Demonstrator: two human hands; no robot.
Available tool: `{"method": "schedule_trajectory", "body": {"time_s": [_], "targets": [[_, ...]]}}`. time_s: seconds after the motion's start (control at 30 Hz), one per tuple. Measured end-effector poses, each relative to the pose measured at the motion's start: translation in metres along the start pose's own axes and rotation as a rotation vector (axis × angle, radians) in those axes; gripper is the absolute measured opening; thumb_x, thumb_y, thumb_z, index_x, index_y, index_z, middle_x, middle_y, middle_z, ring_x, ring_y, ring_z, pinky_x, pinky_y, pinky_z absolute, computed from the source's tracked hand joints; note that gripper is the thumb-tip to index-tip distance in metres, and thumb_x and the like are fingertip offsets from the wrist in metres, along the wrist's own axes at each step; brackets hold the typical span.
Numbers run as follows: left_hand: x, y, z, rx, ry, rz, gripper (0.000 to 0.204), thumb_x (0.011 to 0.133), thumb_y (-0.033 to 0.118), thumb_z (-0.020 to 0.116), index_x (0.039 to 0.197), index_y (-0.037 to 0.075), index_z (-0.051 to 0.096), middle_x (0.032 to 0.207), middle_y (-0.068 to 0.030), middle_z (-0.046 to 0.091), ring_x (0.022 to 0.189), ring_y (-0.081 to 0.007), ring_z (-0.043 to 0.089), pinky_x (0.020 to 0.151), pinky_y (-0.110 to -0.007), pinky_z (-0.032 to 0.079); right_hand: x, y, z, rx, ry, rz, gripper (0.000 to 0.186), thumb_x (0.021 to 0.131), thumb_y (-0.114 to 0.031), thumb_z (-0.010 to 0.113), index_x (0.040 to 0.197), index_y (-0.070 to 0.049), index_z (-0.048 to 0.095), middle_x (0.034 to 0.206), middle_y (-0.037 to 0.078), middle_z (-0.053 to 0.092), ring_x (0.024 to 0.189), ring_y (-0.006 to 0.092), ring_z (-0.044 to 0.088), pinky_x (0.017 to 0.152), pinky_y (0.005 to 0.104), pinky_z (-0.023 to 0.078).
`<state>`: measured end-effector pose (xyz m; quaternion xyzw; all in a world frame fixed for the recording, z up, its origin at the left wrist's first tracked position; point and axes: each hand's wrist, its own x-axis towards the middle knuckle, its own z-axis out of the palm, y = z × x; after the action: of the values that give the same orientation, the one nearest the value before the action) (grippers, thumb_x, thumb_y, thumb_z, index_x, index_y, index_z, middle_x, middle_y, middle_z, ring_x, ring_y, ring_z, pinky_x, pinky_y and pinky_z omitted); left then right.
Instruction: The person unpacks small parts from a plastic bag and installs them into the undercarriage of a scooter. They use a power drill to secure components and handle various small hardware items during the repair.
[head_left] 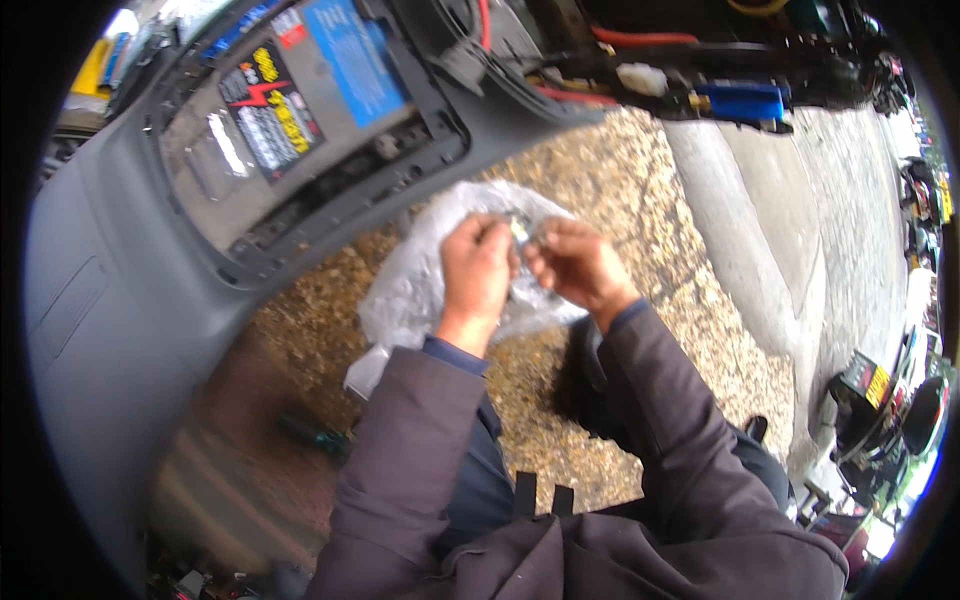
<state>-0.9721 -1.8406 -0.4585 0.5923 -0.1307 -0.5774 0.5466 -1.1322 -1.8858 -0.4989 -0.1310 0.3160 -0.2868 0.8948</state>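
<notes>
My left hand (475, 270) and my right hand (585, 270) meet over a crumpled clear plastic bag (400, 310) on the gravelly pavement. The fingers of both are pinched on a small, pale metallic part (519, 228), whose exact shape I cannot make out. The bag lies beside the grey plastic body (100, 290) of a vehicle, below a battery (270, 110) with colored labels set in an open compartment.
Red cables (645, 37) and a blue component (742, 101) hang in dark machinery at the top. A concrete strip (760, 220) runs at the right, with parked two-wheelers (870, 400) beyond. A dark teal tool (315, 430) lies low at the left, partly blurred.
</notes>
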Motion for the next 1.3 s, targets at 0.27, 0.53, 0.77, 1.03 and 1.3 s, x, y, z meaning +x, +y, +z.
{"method": "schedule_trajectory", "body": {"time_s": [0.27,0.53,0.77,1.03,1.3], "targets": [[0.019,0.003,-0.007,-0.32,0.066,-0.071,0.025,0.093,0.031,0.064,0.094,0.006,0.061,0.073,-0.0001,0.053,0.061,-0.0116,0.053,0.053,-0.027,0.044,-0.012,-0.026,0.059,-0.522,0.057,-0.252,0.011,0.095,-0.007,0.06,0.102,0.001,0.061,0.08,0.006,0.063,0.062,0.0122,0.06,0.055,0.0262,0.051],[0.038,0.017,-0.007,-0.49,0.075,0.001,0.027,0.09,0.035,0.072,0.089,0.013,0.058,0.068,0.004,0.047,0.057,-0.0102,0.049,0.048,-0.026,0.039,0.002,-0.036,0.1,-1.069,0.169,-0.356,0.016,0.096,-0.01,0.059,0.102,0.004,0.061,0.076,0.005,0.062,0.061,0.0094,0.058,0.054,0.0234,0.048],[0.049,0.021,0.005,-0.484,0.118,0.081,0.024,0.093,0.031,0.069,0.082,0.013,0.057,0.066,0.0058,0.043,0.052,-0.0073,0.042,0.047,-0.025,0.034,0.019,-0.024,0.117,-0.928,0.15,-0.575,0.012,0.093,-0.005,0.062,0.102,0.003,0.059,0.074,0.005,0.064,0.059,0.0082,0.057,0.053,0.0217,0.047],[0.046,0.022,0.004,-0.547,0.106,0.041,0.019,0.092,0.031,0.071,0.085,0.015,0.062,0.064,0.0079,0.044,0.051,-0.0042,0.038,0.045,-0.022,0.029,0.054,-0.044,0.129,-1.361,0.242,-0.744,0.016,0.08,-0.006,0.069,0.095,-0.001,0.068,0.083,0.014,0.069,0.075,0.0281,0.069,0.068,0.0356,0.054],[0.052,0.012,0.002,-0.707,0.115,0.027,0.018,0.091,0.022,0.073,0.098,0.007,0.065,0.075,0.0037,0.057,0.05,-0.0054,0.039,0.043,-0.023,0.03,0.08,-0.04,0.133,-1.679,0.283,-1.137,0.011,0.079,-0.005,0.068,0.089,-0.002,0.066,0.08,0.016,0.065,0.074,0.036,0.064,0.066,0.0432,0.051]]}}
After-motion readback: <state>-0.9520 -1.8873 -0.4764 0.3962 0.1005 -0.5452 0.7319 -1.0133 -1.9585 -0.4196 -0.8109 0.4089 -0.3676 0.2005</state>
